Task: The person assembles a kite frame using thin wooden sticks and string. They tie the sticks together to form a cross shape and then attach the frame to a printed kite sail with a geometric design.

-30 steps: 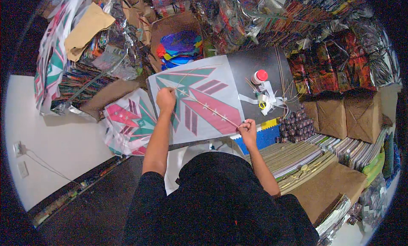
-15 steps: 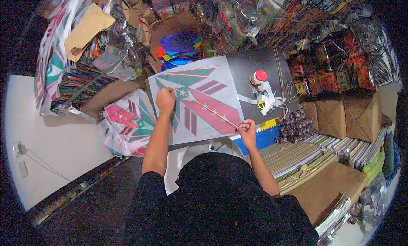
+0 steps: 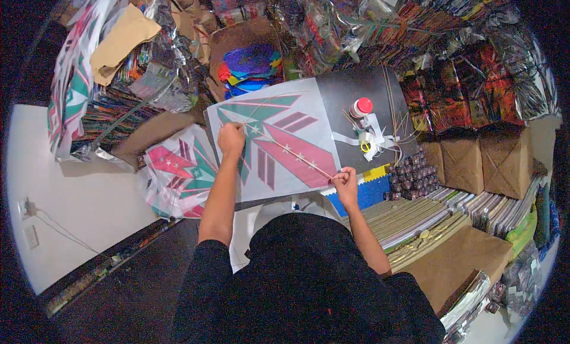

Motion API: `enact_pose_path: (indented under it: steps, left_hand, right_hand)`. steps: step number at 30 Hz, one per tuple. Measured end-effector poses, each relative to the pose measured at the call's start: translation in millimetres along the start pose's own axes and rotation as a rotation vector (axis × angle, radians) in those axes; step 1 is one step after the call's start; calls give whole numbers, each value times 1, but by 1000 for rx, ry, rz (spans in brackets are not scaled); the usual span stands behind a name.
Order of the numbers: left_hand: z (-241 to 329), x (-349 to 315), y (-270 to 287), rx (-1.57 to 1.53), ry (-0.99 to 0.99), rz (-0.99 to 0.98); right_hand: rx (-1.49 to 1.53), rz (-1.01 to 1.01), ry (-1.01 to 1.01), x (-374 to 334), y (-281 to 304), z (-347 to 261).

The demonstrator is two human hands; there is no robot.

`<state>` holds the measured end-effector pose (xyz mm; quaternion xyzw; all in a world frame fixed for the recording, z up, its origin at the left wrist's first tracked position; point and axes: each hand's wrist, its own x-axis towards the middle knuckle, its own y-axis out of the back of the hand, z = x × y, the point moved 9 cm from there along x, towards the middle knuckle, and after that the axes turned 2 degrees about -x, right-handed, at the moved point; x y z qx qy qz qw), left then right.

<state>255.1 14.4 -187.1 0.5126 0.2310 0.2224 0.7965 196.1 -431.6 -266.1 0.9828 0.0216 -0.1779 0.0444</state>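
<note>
A printed sheet (image 3: 316,148) in white, green and pinkish red, with white stars, lies flat on the dark table. Across its red band runs a thin stick (image 3: 290,150), slanting from upper left to lower right. Its upper left end is pinched in my left hand (image 3: 230,140), whose fingers are closed near the sheet's left side. My right hand (image 3: 345,186) pinches the other end at the sheet's lower right corner. A second thin stick (image 3: 256,108) curves over the green part, above my left hand; whether the two sticks are joined I cannot tell.
On the dark tabletop (image 3: 344,86) stand a red-lidded jar (image 3: 361,107), white tape (image 3: 373,127), yellow-handled scissors (image 3: 366,147) and loose thin sticks (image 3: 392,100). Another printed sheet (image 3: 178,166) hangs at the left. Wrapped bundles, a box (image 3: 240,41) and stacked packs (image 3: 415,219) crowd around.
</note>
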Motion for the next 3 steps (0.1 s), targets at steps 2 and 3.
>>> enact_pose_path:
  steps: [2,3]
  left_hand:
    - [-1,1,-2,4,-4,0]
    - [-4,2,-3,6,-5,0]
  right_hand:
    - [21,-4,-3,-1,-1,0]
    - [31,-8,-5,-1,-1,-1]
